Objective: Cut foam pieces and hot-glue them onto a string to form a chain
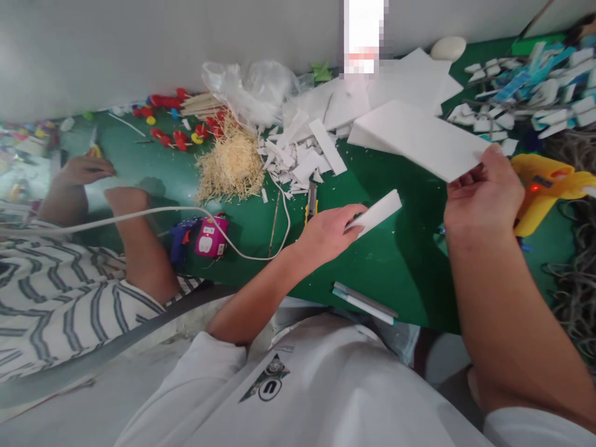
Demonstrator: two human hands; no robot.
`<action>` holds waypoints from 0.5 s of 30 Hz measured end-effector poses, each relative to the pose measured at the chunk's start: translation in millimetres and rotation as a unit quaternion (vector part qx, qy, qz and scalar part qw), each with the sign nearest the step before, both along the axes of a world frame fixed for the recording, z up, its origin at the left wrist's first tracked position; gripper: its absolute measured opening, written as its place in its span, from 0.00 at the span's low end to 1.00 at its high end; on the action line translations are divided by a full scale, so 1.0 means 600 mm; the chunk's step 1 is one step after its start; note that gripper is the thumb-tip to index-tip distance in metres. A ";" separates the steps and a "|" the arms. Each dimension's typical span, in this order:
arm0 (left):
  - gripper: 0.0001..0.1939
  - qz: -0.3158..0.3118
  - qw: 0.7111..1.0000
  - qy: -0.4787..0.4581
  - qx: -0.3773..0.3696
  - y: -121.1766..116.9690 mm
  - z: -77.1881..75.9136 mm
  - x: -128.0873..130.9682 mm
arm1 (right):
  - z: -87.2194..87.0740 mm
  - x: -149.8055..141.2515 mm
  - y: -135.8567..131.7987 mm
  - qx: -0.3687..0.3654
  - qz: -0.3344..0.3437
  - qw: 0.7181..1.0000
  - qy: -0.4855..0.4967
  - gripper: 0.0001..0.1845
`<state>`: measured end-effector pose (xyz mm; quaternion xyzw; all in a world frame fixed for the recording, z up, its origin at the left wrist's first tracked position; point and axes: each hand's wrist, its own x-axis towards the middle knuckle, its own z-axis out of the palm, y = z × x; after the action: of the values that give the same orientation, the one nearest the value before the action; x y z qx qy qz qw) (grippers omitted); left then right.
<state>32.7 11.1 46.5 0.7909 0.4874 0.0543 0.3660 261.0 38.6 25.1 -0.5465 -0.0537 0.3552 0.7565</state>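
My left hand [331, 231] is closed around a narrow white foam strip [379, 211], held just above the green table [372, 267]. My right hand [488, 195] pinches the near corner of a larger white foam sheet [419, 139], which is raised and tilted over other white sheets [400, 81]. Just beyond my left hand lies a yellow-and-black utility knife [311, 203], partly covered by the hand. A yellow glue gun [542, 189] with a lit red light is right beside my right wrist.
White scraps [302, 158] and a heap of straw-coloured shreds [233, 162] lie beyond my left arm. A pink power socket [212, 237] trails a white cable. Two pens [365, 303] sit at the near edge. At the left, a person in a striped shirt [84, 304] works. Blue-and-white pieces [535, 87] are piled right.
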 end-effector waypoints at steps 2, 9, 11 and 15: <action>0.18 -0.017 1.000 -0.007 0.000 0.002 0.000 0.000 | 0.003 -0.003 -0.003 -0.004 0.028 1.000 -0.002 0.07; 0.19 -0.038 0.996 -0.072 0.029 0.018 -0.013 0.006 | -0.004 -0.022 -0.019 0.010 0.112 0.986 -0.121 0.11; 0.17 -0.005 0.990 -0.109 0.087 0.023 -0.012 -0.002 | -0.004 -0.029 -0.023 0.037 0.099 0.978 -0.179 0.12; 0.20 0.093 0.955 -0.193 0.207 0.022 0.002 -0.041 | 0.002 -0.039 -0.031 0.080 0.115 0.951 -0.276 0.11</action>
<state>8.3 24.6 47.7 0.7751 0.4571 0.3390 0.2746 237.7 19.9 26.0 -0.5509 -0.3506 0.2697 0.7077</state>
